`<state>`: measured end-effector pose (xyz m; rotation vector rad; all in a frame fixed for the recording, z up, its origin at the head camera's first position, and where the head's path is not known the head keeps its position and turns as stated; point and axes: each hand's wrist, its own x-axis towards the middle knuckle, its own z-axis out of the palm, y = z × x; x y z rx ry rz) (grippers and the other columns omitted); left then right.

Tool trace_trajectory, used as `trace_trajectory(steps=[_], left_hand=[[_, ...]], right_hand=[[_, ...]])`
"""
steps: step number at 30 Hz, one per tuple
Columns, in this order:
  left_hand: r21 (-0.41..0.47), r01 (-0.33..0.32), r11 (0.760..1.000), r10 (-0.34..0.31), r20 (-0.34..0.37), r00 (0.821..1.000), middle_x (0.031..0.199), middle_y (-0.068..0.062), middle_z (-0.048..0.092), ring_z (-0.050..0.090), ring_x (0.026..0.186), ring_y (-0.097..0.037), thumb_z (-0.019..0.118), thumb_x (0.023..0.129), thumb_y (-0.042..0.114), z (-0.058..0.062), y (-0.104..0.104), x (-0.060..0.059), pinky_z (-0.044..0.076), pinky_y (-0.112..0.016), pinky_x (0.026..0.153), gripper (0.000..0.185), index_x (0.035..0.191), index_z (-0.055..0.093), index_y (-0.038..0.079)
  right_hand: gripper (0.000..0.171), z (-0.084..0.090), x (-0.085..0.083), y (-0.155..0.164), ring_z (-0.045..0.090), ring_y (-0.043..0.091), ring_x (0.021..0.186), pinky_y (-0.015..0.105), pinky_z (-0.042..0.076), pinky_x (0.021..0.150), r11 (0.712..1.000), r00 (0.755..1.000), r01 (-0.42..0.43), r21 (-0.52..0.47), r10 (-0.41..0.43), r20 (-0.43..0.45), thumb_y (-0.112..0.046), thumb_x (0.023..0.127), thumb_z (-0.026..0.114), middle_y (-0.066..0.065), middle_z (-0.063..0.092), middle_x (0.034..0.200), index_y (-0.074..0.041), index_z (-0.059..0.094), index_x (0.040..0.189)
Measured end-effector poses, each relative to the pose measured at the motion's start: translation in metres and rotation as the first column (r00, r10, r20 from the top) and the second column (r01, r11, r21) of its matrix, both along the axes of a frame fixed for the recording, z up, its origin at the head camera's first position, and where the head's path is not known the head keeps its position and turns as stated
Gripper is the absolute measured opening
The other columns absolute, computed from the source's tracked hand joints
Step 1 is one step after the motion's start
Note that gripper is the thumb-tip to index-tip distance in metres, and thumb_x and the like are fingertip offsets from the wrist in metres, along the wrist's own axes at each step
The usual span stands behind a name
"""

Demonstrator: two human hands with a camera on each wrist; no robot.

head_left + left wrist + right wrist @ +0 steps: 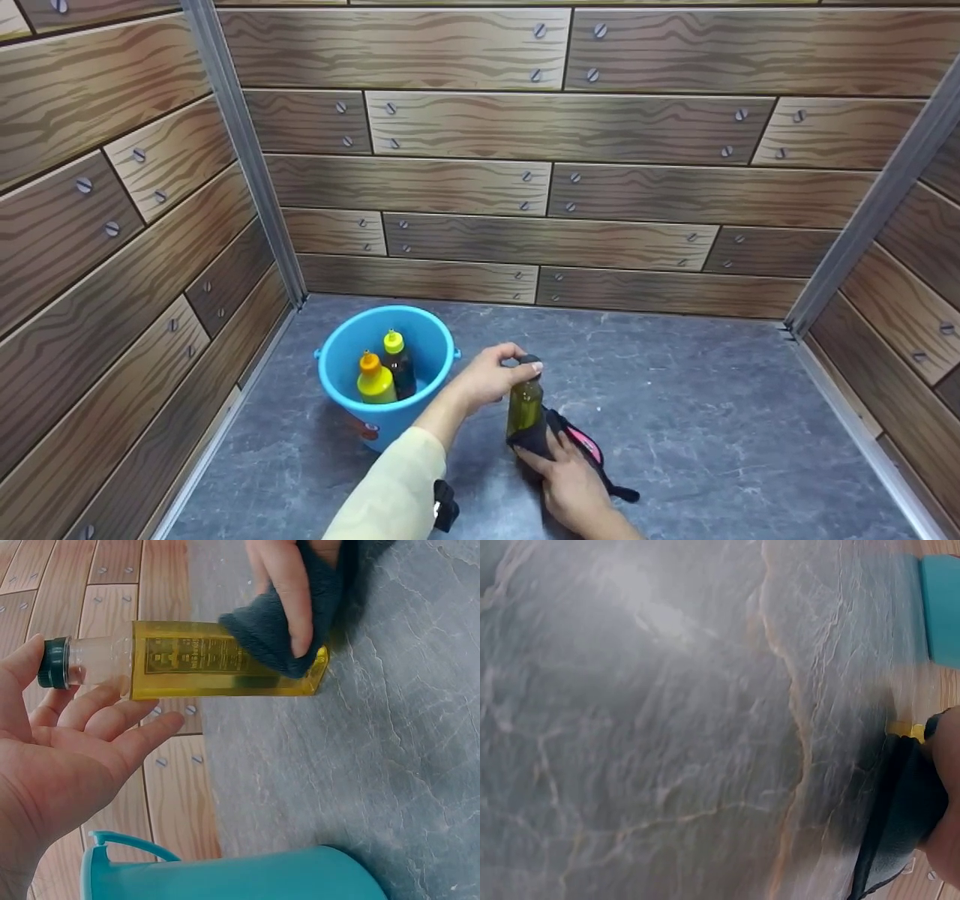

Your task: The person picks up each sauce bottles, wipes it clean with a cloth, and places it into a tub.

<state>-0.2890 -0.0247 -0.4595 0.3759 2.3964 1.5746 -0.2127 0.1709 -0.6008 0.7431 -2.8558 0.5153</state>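
Yellow oil fills the bottle [524, 405], which stands upright on the grey surface [712, 420] just right of the blue bucket [337, 390]. From the head view, my left hand [491, 375] pinches its black cap [529, 364], while my right hand [574, 487] presses a dark cloth [541, 444] to its base. Two more bottles [384, 371] stand in the bucket.

Left wrist: fingers [289, 592] hold the cloth [270, 630] against the bottle [195, 660]; my palm [67, 757] looks relaxed below the cap [52, 664].

Right wrist: mostly blurred surface [652, 735], with the cloth [900, 817] at the edge.

I judge I'm mid-wipe; next calls for a steady cap hold and the cloth working upward.
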Motion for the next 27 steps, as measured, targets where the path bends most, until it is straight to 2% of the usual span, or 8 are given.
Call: trace_trajectory(steps=[4,6,8,11,14,21,27], left_hand=[[-0.004,0.012,1.0,-0.012,0.005,1.0,0.111,-0.003,0.067,0.059,0.095,-0.023,0.07,0.103,0.047,0.001,-0.001,0.0,0.049,-0.039,0.076,0.029,0.111,0.071,0.02],[-0.003,0.015,1.0,-0.015,0.008,1.0,0.111,-0.003,0.067,0.059,0.095,-0.023,0.07,0.102,0.048,0.0,-0.001,0.0,0.048,-0.039,0.076,0.029,0.111,0.071,0.02],[-0.003,0.017,1.0,-0.017,0.011,1.0,0.112,-0.004,0.067,0.058,0.095,-0.023,0.07,0.103,0.047,0.0,-0.001,0.0,0.048,-0.039,0.076,0.028,0.11,0.071,0.02],[0.0,0.013,1.0,-0.013,0.015,1.0,0.113,-0.005,0.067,0.058,0.095,-0.023,0.07,0.103,0.046,0.0,-0.001,0.0,0.047,-0.039,0.076,0.027,0.11,0.071,0.02],[0.002,0.012,1.0,-0.012,0.012,1.0,0.112,-0.005,0.067,0.058,0.096,-0.023,0.07,0.103,0.046,0.0,-0.001,0.0,0.048,-0.04,0.077,0.027,0.109,0.071,0.02],[0.009,0.022,1.0,-0.022,0.009,1.0,0.11,-0.003,0.069,0.061,0.101,-0.023,0.07,0.103,0.046,-0.002,-0.002,-0.001,0.051,-0.045,0.085,0.028,0.11,0.071,0.019],[0.015,0.022,1.0,-0.022,0.012,1.0,0.112,-0.003,0.069,0.061,0.103,-0.024,0.07,0.103,0.046,-0.002,-0.002,0.0,0.051,-0.047,0.087,0.027,0.11,0.071,0.019]], right_hand=[[0.049,0.001,0.002,0.001,0.046,0.065,0.135,0.073,0.047,0.1,1.0,0.996,0.014,-0.005,-0.013,0.084,-0.023,0.098,0.073,0.032,0.043,0.158,-0.032,0.067,0.145],[0.045,0.001,0.003,0.001,0.045,0.065,0.136,0.074,0.046,0.101,1.0,0.994,0.023,-0.008,-0.022,0.108,-0.036,0.102,0.071,0.032,0.043,0.159,-0.032,0.066,0.146],[0.042,0.001,0.004,0.002,0.045,0.065,0.135,0.073,0.045,0.103,1.0,0.993,0.03,-0.001,-0.03,0.114,-0.041,0.104,0.067,0.032,0.043,0.159,-0.032,0.067,0.145],[0.036,0.001,0.005,0.002,0.047,0.064,0.135,0.072,0.045,0.104,0.999,0.995,0.038,0.026,-0.041,0.096,-0.033,0.106,0.066,0.031,0.046,0.157,-0.032,0.071,0.141],[0.037,0.0,0.006,0.005,0.048,0.064,0.134,0.073,0.045,0.104,0.998,0.995,0.044,0.048,-0.048,0.089,-0.027,0.103,0.069,0.033,0.049,0.154,-0.032,0.073,0.139],[0.049,0.007,0.01,0.014,0.044,0.067,0.135,0.073,0.04,0.108,0.997,0.983,0.04,0.07,-0.052,0.176,-0.016,0.093,0.068,0.037,0.048,0.152,-0.026,0.072,0.14],[0.041,0.012,0.012,0.02,0.044,0.066,0.136,0.074,0.042,0.106,0.991,0.966,0.06,0.118,-0.087,0.242,-0.015,0.104,0.065,0.034,0.048,0.154,-0.028,0.07,0.143]])
